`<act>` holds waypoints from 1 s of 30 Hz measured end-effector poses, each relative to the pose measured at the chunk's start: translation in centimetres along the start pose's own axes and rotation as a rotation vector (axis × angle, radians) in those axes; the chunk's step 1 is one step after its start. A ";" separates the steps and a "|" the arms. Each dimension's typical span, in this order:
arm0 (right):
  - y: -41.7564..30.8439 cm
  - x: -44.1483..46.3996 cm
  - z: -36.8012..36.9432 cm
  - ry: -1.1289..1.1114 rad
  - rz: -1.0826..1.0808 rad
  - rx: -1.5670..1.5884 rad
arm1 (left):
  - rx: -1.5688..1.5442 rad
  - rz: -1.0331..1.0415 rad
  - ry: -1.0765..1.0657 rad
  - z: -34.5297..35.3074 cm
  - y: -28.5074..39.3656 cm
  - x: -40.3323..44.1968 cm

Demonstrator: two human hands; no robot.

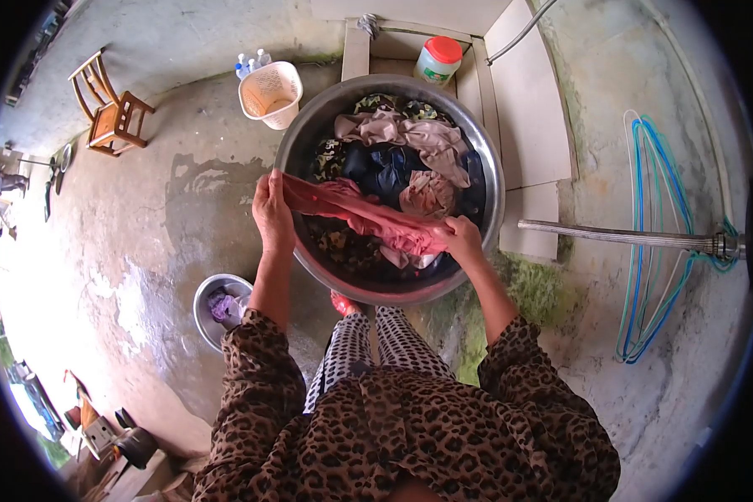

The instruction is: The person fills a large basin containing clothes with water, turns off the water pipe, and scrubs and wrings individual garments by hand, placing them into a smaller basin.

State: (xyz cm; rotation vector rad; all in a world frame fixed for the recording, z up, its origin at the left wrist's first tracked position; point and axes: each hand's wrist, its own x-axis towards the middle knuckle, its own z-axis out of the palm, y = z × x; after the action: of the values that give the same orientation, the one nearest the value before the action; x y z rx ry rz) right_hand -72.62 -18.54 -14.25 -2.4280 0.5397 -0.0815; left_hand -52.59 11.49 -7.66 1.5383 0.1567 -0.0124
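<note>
A red garment (pixel 360 216) is stretched between my two hands across the large metal basin (pixel 495 180). My left hand (pixel 272 209) grips its one end at the basin's left rim, and my right hand (pixel 460 238) pinches the other end at the lower right, inside the rim. Beneath it lie several wet clothes: a dark blue garment (pixel 381 167), a pale pinkish cloth (pixel 435 144), a crumpled pink patterned piece (pixel 427 194) and dark camouflage-like fabric (pixel 330 159). The red garment hides part of the pile.
A small metal basin (pixel 199 308) with purple cloth stands at lower left. Behind are a white basket (pixel 272 88), bottles (pixel 251 64), a red-lidded tub (pixel 439 63) and a wooden chair (pixel 109 113). A metal hose (pixel 619 234) and blue hangers (pixel 636 251) are at right.
</note>
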 end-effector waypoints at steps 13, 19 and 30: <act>-3.1 0.6 -1.2 0.097 0.092 0.417 | -0.130 0.211 -0.026 1.6 11.1 1.0; -8.0 1.2 -4.6 0.046 0.074 0.347 | -0.036 0.257 0.030 1.9 14.1 4.2; -6.4 4.3 1.5 -0.175 0.624 1.465 | 0.810 0.189 -0.736 4.3 -5.3 -0.7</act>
State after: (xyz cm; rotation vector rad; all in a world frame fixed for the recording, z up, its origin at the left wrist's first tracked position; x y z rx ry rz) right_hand -66.11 -14.83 -11.93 -0.7942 0.7488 0.0119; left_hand -53.41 6.94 -12.76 2.2362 -0.6540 -0.5418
